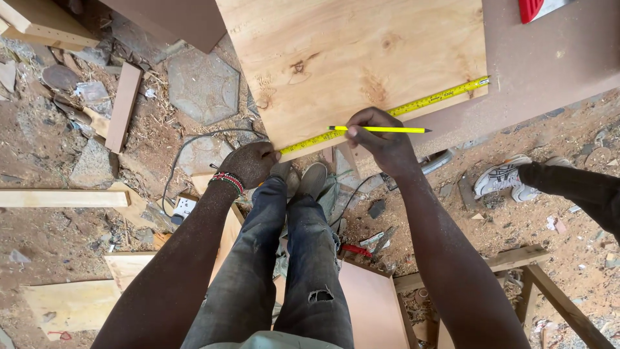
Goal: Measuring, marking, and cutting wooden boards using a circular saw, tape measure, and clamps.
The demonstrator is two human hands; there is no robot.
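Observation:
A light plywood board (349, 58) lies on a brown panel (549, 64). A yellow tape measure (439, 98) is stretched along the board's near edge, from its left corner to its right corner. My left hand (250, 163), with a beaded band at the wrist, is closed at the board's left corner where the tape's near end sits; what it grips is hidden. My right hand (381, 136) rests on the tape near the middle of the edge and holds a yellow pencil (381, 129), tip pointing right.
Another person's leg and pale sneakers (510, 178) stand at the right. Wood offcuts (123, 106), a hexagonal paving stone (203, 84), a cable (194, 139) and a red-handled tool (354, 250) lie on the dirt. A wooden frame (516, 258) sits lower right. A red object (533, 8) lies at top right.

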